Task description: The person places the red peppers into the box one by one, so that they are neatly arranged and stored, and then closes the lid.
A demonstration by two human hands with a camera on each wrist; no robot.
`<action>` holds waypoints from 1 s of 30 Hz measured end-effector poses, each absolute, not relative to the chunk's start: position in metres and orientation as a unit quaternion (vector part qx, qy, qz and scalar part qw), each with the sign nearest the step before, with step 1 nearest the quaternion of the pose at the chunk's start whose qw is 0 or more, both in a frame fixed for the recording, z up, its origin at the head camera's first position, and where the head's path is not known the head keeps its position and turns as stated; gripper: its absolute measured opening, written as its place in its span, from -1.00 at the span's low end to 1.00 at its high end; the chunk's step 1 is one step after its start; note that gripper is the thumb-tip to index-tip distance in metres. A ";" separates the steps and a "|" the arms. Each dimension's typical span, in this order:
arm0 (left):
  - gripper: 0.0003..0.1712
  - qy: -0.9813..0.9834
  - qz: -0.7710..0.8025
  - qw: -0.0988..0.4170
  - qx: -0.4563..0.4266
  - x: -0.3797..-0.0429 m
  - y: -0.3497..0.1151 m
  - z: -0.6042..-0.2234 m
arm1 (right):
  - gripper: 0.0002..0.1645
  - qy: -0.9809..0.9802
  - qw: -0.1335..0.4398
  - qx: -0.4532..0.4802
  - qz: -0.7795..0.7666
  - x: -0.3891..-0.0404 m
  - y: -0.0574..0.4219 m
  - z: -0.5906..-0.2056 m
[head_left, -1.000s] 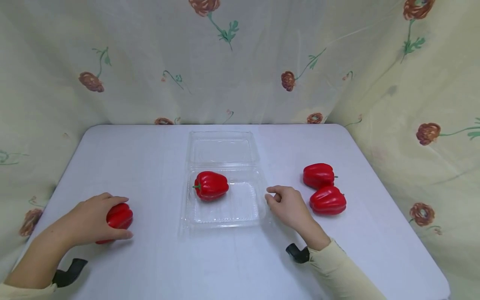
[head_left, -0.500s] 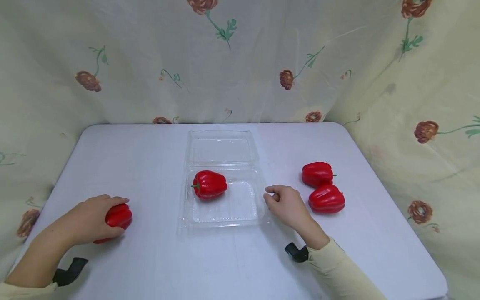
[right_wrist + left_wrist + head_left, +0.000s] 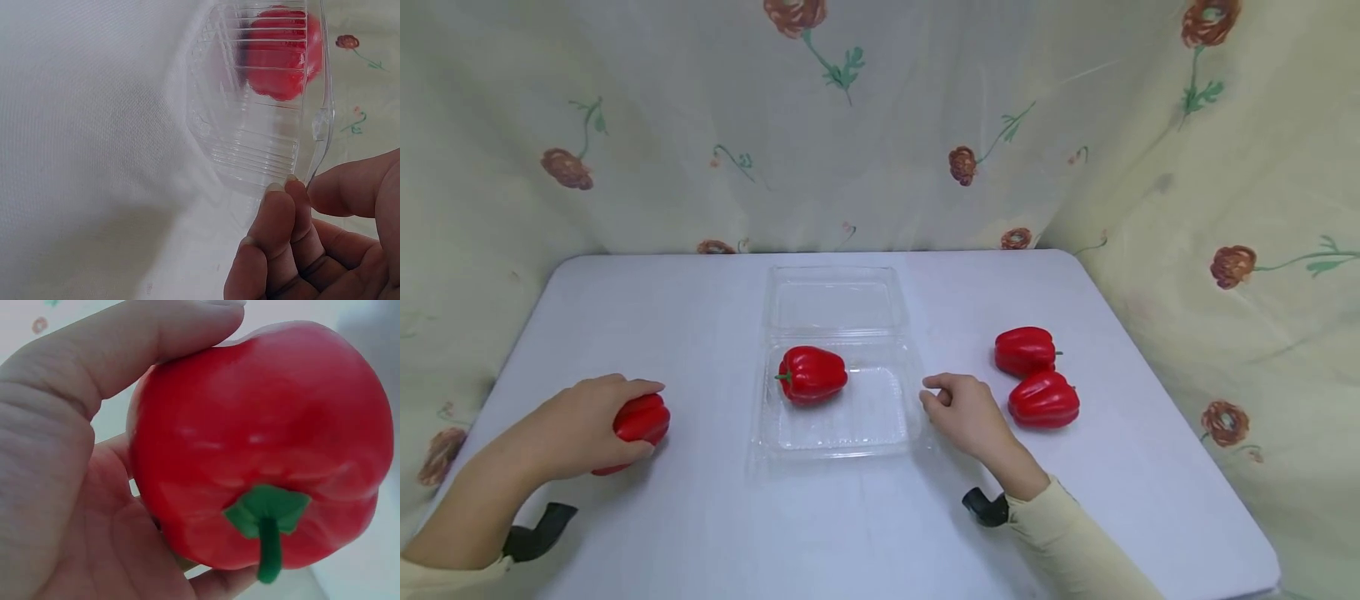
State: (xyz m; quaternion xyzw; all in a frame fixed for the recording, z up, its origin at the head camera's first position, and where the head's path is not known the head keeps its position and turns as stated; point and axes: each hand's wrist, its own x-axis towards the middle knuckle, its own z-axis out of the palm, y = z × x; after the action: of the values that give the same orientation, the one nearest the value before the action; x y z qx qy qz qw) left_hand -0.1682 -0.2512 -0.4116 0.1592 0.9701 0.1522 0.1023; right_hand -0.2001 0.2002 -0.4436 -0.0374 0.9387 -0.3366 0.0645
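My left hand [image 3: 582, 427] grips a red bell pepper [image 3: 642, 419] at the left of the table, thumb on one side and fingers on the other. Its green stem [image 3: 270, 544] faces the camera in the left wrist view. A clear plastic container [image 3: 842, 429] lies with its lid folded back in the middle, and another red bell pepper [image 3: 812, 375] rests on its side in the left part of the base. At the container's right edge, my right hand [image 3: 967, 414] pinches the rim [image 3: 315, 169] between thumb and fingertips.
Right of the container, two more red bell peppers lie touching, one farther back [image 3: 1025, 351] and one nearer [image 3: 1044, 400]. The white-covered table [image 3: 700, 533] ends at a flowered curtain [image 3: 880, 167] behind and on the sides.
My left thumb and fingers have tightened around their pepper, which has shifted slightly up and toward the container. My right hand stays at the rim. The head view has shifted a little.
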 end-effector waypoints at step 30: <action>-0.07 0.957 0.134 0.059 0.249 -0.187 -0.148 -0.359 | -0.57 0.937 0.059 -0.033 -0.343 -0.199 0.203 -0.446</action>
State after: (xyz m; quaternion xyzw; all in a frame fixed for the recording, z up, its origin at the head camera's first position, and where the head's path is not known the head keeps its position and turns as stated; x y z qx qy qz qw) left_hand -0.1871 -0.1479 -0.3593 0.2491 0.9574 0.1337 0.0591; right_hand -0.1987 0.2026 -0.4463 -0.0334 0.9367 -0.3435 0.0587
